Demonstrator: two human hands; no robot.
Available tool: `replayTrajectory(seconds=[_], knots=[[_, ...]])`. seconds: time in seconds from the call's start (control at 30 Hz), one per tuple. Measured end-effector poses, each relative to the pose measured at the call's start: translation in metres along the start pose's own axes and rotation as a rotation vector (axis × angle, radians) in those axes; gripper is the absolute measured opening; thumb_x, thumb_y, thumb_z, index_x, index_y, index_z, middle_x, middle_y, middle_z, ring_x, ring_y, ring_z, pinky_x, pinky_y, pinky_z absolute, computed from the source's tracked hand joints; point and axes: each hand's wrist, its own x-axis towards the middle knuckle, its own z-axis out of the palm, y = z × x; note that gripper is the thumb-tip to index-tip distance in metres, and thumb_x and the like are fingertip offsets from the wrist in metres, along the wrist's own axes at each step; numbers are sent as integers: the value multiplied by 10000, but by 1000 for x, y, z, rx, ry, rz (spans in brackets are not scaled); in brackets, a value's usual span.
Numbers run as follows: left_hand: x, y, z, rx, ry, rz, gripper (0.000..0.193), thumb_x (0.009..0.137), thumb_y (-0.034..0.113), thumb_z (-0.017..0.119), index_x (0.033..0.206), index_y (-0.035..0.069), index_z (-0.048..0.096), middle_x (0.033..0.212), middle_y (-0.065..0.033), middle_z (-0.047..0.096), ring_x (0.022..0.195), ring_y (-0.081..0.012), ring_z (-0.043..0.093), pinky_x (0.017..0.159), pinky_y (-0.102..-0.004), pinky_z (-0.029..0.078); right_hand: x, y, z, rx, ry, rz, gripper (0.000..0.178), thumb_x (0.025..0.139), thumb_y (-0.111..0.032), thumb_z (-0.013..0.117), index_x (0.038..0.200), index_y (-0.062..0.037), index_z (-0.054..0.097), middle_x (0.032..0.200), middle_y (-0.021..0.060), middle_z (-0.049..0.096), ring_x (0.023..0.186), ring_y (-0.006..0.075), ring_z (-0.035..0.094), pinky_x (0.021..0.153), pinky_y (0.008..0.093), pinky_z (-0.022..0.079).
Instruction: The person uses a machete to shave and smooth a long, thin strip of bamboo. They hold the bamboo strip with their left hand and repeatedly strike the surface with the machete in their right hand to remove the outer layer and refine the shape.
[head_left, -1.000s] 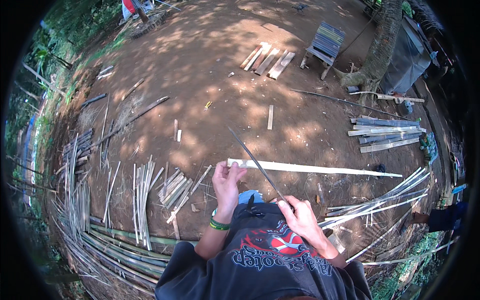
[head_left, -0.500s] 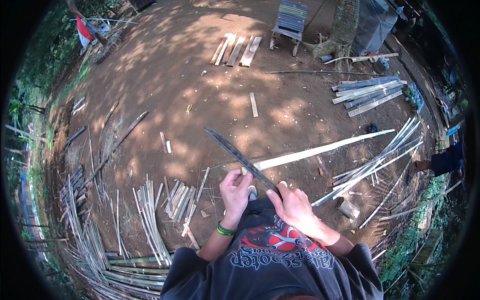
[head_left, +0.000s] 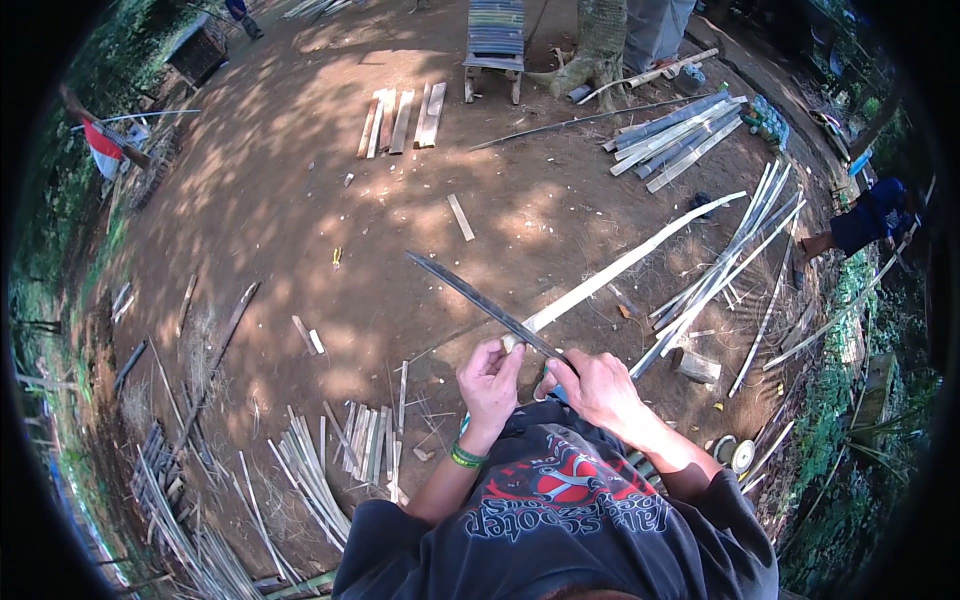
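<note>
A long dark-bladed machete (head_left: 468, 291) is in my right hand (head_left: 603, 393), its fingers wrapped round the handle end and its tip pointing away to the left. My left hand (head_left: 487, 388) pinches the near end of a long pale bamboo strip (head_left: 632, 259). The blade crosses over the strip just beyond my left fingers. From there the strip runs out to the far right, its far end near a bundle of thin bamboo strips (head_left: 735, 265). The handle is mostly hidden under my right fingers.
Split bamboo lengths (head_left: 685, 140) lie in a pile at the far right, and short boards (head_left: 402, 122) by a slatted chair (head_left: 495, 40). More strips (head_left: 312, 470) are heaped at the near left. A wood block (head_left: 697, 366) sits right of me; another person (head_left: 868, 215) is at the right edge.
The whole view has swung, shifting distant things leftward. The bamboo strip now slants more steeply away to the right. Both hands keep their holds, and the blade still crosses the strip.
</note>
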Motion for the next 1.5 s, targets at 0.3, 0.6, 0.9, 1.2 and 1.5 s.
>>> replayTrajectory(seconds=[0.3,0.6,0.9,1.2,1.5], knots=[[8,-15,14,81,-149,91,100,887,-89,648,977,-73,606,921,-107,696,805,-113,670,689,-235,547,1,7,-6,103,51,139,420,966,-396,565,856,1,646,697,277,630,733,471,650,653,547,524],[21,-10,33,61,-160,75,99,894,-76,648,984,-64,609,926,-106,705,836,-118,679,739,-245,554,10,10,-14,40,102,136,320,974,-293,549,886,1,644,664,204,653,666,416,664,639,493,533],[34,7,37,16,-145,116,115,905,-84,622,1015,-85,589,984,-150,701,910,-172,696,767,-268,567,28,33,-43,38,237,289,467,997,-392,498,831,14,658,653,231,642,717,438,665,681,509,526],[45,13,38,24,-155,150,96,917,-80,604,1001,-67,560,979,-148,688,902,-164,690,783,-263,559,29,37,-16,37,261,117,367,969,-343,545,883,0,640,685,244,634,708,458,642,664,524,514],[54,10,47,-40,-122,82,94,934,-48,602,1017,-51,557,1006,-133,680,913,-140,668,823,-253,525,21,17,-25,7,192,24,314,951,-297,577,908,2,661,693,244,632,654,437,645,609,498,526]])
